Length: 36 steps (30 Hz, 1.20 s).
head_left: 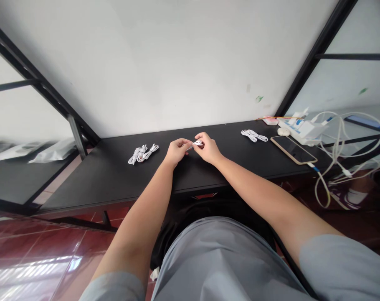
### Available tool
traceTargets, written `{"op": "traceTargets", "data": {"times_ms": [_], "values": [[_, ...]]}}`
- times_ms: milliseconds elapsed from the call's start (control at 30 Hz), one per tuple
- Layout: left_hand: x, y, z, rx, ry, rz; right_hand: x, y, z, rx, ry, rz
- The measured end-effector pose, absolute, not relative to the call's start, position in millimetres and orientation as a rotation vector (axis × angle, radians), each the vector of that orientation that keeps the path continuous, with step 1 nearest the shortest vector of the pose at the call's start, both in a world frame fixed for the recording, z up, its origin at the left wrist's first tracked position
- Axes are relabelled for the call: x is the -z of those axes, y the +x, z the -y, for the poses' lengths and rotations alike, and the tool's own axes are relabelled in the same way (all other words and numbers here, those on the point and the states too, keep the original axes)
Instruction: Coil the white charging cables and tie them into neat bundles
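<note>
Over the middle of the black table, my left hand and my right hand meet at a small folded bundle of white cable. The right fingers are closed around the bundle. My left thumb and forefinger pinch at its left end. Left of my hands lies a pile of coiled white cables, some crossing each other. To the right, a tied white cable bundle rests on the tabletop, apart from my hands.
A phone with a charging lead lies on the right, beside a white power strip full of plugs and looping cables. Black frame posts flank the table. Plastic bags sit on a shelf at left. Someone's shoe shows at lower right.
</note>
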<state>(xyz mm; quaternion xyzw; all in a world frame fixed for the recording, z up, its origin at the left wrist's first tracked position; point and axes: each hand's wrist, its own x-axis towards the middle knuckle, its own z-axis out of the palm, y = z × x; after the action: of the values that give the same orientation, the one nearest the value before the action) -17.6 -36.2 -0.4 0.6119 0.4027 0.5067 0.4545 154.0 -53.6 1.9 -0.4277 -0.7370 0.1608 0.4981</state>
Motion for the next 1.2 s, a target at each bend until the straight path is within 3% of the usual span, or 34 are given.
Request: {"op": "traceTargets", "data": {"times_ms": [800,1200], "values": [[-0.3,-8.5,41.2,-1.345,1.585,-1.18,-4.9,151.6,58.1,-0.18,-1.151,1.925],[2.1,-15.0,34.4,-1.327,1.525,-1.127,-4.7,153.6,57.3,-0.3,-1.087,1.841]]}}
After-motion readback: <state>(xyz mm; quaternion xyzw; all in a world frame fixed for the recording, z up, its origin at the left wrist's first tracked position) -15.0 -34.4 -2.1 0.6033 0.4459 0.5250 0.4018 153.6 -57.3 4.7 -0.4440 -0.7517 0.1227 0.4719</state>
